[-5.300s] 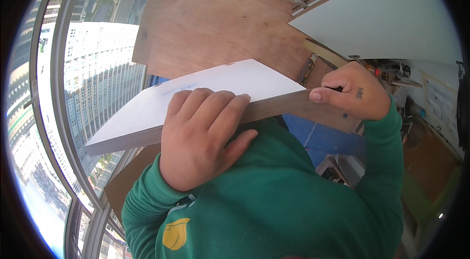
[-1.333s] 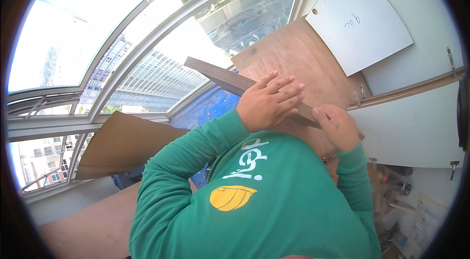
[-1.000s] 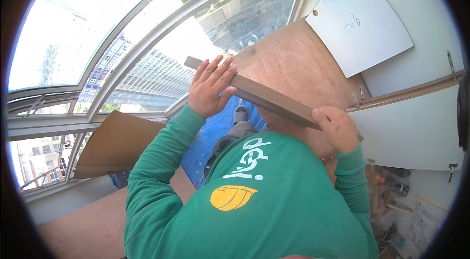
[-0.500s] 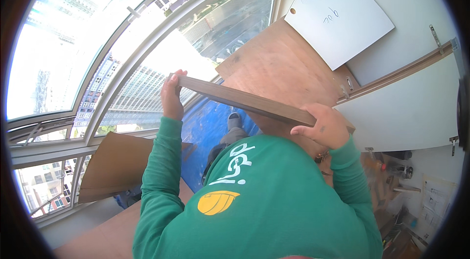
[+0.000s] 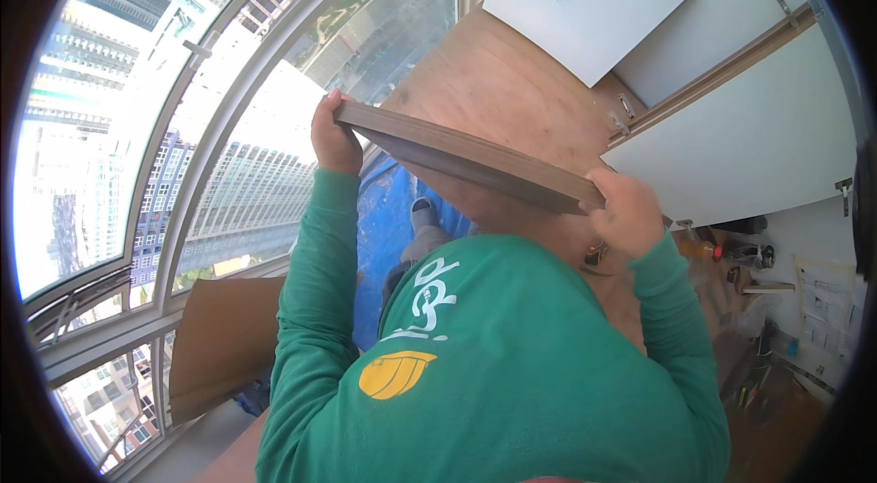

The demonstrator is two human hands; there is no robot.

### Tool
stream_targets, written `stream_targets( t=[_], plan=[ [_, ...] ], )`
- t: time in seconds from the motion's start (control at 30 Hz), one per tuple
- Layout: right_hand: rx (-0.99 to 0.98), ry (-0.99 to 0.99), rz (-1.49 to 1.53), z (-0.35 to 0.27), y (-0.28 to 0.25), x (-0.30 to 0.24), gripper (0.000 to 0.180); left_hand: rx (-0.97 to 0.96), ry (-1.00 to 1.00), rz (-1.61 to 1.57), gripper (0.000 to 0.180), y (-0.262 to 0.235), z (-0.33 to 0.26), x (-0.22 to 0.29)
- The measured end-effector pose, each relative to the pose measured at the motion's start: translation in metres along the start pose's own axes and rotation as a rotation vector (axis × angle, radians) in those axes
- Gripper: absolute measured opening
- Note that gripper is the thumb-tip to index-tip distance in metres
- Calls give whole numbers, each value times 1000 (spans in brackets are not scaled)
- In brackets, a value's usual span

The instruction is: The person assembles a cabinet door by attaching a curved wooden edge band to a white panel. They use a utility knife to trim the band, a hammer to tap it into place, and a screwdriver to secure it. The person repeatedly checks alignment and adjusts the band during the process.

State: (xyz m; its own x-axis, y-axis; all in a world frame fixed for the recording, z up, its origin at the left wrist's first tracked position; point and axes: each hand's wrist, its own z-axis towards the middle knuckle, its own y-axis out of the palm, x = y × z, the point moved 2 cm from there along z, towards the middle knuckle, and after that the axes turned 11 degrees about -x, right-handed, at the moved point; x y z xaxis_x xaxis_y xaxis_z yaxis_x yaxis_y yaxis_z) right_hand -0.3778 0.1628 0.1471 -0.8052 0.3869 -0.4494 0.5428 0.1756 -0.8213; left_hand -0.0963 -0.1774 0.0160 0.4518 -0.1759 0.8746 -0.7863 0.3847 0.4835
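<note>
A brown wooden board [image 5: 466, 151] spans the space in front of my chest, seen mostly along its long narrow edge, with a strip of its darker face below. My left hand [image 5: 337, 138] is closed round its far left end. At the right end my right hand [image 5: 628, 214] grips the board, thumb and fingers at its edge; part of that end is hidden behind the hand. The board is held up off the work surface, its left end farther from me than its right.
Beyond the board lies a wooden worktop [image 5: 475, 72] with a white panel [image 5: 594, 4] on it. A white cabinet door [image 5: 749, 131] with hinges stands at right. Large windows [image 5: 247, 90] line the left, above a brown cardboard sheet [image 5: 224, 341]. Blue sheeting [image 5: 379, 218] covers the floor; tools [image 5: 754, 383] lie lower right.
The board has tilted, so more of its dark face shows. My right hand has shifted its hold, its thumb now drawn in at the edge. The whole view has turned slightly rightward.
</note>
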Motion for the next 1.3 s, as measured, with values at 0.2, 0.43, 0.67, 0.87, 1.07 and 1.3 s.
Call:
stream_targets(
  t=[0.2, 0.43, 0.67, 0.87, 1.07, 1.3],
  plan=[
    [194, 4, -17, -16, 11, 23, 33, -74, -73, -83, 28, 37, 29, -22],
    [160, 133, 7, -12, 5, 36, 23, -176, -137, -14, 30, 42, 58, -38],
    [185, 121, -46, -6, 7, 44, 23, -147, 318, 926, 46, 100, 48, 20],
    [168, 131, -61, -5, 7, 44, 18, -548, 597, 1400, 41, 182, 42, 16],
    [27, 132, -35, -2, -1, 53, 40, -694, 417, 1778, 56, 201, 47, -7],
    [623, -136, 354, -23, -77, 66, 65, -757, 389, 1798, 55, 202, 52, -10]
  ],
)
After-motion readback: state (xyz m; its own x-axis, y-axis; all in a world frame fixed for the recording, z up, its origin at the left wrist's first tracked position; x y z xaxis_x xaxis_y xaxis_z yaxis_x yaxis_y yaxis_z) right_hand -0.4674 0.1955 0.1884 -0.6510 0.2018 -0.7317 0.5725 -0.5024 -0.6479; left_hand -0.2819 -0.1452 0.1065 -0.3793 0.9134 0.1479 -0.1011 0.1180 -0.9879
